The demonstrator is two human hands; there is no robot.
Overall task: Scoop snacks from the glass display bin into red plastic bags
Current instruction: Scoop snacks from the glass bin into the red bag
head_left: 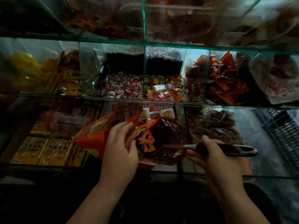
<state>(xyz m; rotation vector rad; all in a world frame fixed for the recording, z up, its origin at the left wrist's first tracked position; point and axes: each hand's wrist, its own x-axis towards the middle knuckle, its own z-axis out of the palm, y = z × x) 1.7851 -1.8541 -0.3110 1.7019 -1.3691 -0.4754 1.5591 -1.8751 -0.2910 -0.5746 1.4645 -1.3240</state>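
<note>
I see my left hand [120, 147] holding the bag [95, 135] over the near middle bin [168, 168], my right hand [215, 157] to its right holding the scoop [234, 149] with its bowl in that bin, boxes [48, 151] in the bin to the left, and wrapped candies [123, 88] on the shelf behind.

Dim snack shop, tiered glass display bins [178, 46] spanning nine to three o'clock, wrapped candies [123, 88] at twelve, yellow packets [45, 151] at eight, black crate [281, 136] at three.
</note>
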